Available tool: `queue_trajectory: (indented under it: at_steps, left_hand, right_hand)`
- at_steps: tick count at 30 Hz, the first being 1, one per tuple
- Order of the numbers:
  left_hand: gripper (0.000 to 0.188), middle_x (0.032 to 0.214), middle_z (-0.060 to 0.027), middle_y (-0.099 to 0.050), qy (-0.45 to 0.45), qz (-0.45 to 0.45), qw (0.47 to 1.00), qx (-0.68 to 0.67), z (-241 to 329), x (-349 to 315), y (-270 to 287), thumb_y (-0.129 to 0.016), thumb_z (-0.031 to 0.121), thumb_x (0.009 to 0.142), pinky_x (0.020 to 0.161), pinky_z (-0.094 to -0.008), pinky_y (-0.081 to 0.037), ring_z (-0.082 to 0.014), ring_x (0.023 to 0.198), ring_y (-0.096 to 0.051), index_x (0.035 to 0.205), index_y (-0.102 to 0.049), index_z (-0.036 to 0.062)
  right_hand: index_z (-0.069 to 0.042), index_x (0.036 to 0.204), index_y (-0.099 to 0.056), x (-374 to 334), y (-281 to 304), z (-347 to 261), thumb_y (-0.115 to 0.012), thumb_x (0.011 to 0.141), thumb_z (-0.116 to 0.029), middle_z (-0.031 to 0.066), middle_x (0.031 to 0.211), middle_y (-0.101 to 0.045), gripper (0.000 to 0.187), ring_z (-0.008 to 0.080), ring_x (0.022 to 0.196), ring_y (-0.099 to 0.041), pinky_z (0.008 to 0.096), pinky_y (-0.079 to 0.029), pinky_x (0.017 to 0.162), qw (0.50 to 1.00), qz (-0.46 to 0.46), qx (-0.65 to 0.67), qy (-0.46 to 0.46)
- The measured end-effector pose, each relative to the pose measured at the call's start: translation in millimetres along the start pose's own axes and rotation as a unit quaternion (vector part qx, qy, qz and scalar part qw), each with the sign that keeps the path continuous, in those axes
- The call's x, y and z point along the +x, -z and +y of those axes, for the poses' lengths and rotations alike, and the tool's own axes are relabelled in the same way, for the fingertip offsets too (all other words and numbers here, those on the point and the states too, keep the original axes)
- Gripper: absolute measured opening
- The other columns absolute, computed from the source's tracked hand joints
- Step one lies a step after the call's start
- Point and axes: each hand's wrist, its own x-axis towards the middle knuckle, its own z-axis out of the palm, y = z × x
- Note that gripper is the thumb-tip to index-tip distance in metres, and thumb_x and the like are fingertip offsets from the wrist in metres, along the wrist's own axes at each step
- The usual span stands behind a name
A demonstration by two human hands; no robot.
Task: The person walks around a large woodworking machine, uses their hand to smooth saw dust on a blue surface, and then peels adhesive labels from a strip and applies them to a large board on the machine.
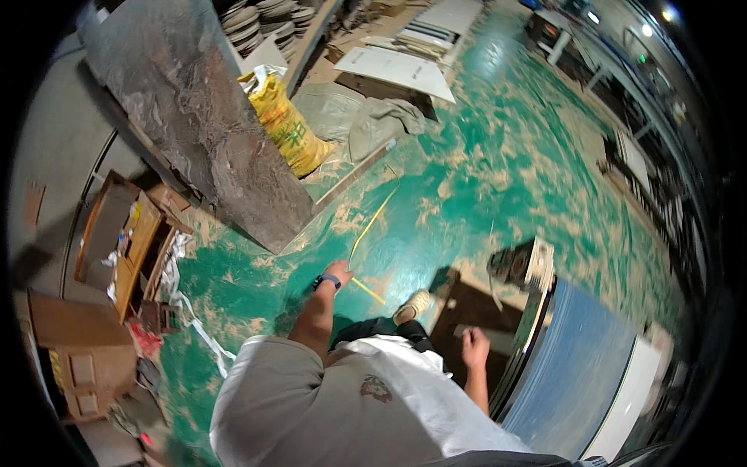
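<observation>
My left hand (pixel 340 272), with a dark watch on its wrist, is held out over the green floor. Its fingers are closed on a thin yellow measuring tape (pixel 368 228), which curves away across the floor; another straight yellow length (pixel 368 290) shows on the near side of the hand. Off to the right, my right hand (pixel 475 347) is closed beside the blue-topped stack of boards. Something small and pale shows at its fingers, too small to name. One shoe (pixel 411 307) shows between the hands.
A large brown stone-patterned slab (pixel 210 124) leans at the upper left, beside a yellow sack (pixel 286 128). Blue-topped boards (pixel 576 366) stand at the right. Wooden cabinet pieces (pixel 85 358) and a white strip (pixel 204 331) lie left. Dust streaks the green floor (pixel 482 171).
</observation>
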Motion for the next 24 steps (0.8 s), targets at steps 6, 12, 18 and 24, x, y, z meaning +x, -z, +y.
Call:
queue_trajectory:
  at_steps: [6,12,18,24]
  left_hand:
    - [0.065,0.141,-0.0199,-0.049,-0.017,0.027,0.996,-0.081,68,69,14,-0.067,0.035,0.083,0.109,-0.0426,-0.039,-0.0350,0.130,-0.048,0.139,-0.049,0.0075]
    - [0.064,0.150,-0.0139,-0.041,0.131,-0.126,0.980,-0.076,69,38,50,-0.057,0.034,0.091,0.110,-0.0458,-0.038,-0.0336,0.134,-0.042,0.148,-0.038,0.0138]
    - [0.061,0.139,-0.0156,-0.051,0.306,0.194,0.895,-0.261,-41,-53,-1,-0.054,0.043,0.096,0.102,-0.0519,-0.043,-0.0363,0.122,-0.052,0.146,-0.040,0.0120]
    - [0.054,0.142,-0.0167,-0.049,0.520,0.115,0.740,-0.410,-127,-137,-88,-0.053,0.033,0.096,0.104,-0.0503,-0.043,-0.0366,0.126,-0.050,0.145,-0.044,0.0131]
  right_hand:
    - [-0.002,0.094,-0.068,157,-35,-13,-0.059,0.091,-0.017,0.0180,0.075,-0.065,0.018,0.0246,0.067,-0.063,0.0358,-0.050,0.065,0.995,-0.045,-0.017,0.085]
    - [-0.001,0.096,-0.063,392,-84,-73,-0.059,0.093,-0.012,0.0082,0.066,-0.057,0.012,0.0141,0.057,-0.050,0.0320,-0.045,0.055,0.952,-0.213,0.111,0.192]
    - [-0.002,0.104,-0.064,517,-148,-249,-0.057,0.092,-0.014,0.0149,0.075,-0.062,0.018,0.0214,0.060,-0.055,0.0334,-0.047,0.060,0.833,-0.327,-0.072,0.441]
    - [0.000,0.109,-0.065,523,-305,-375,-0.054,0.093,-0.016,0.0171,0.086,-0.070,0.025,0.0278,0.076,-0.067,0.0399,-0.052,0.075,0.798,-0.266,0.010,0.540]
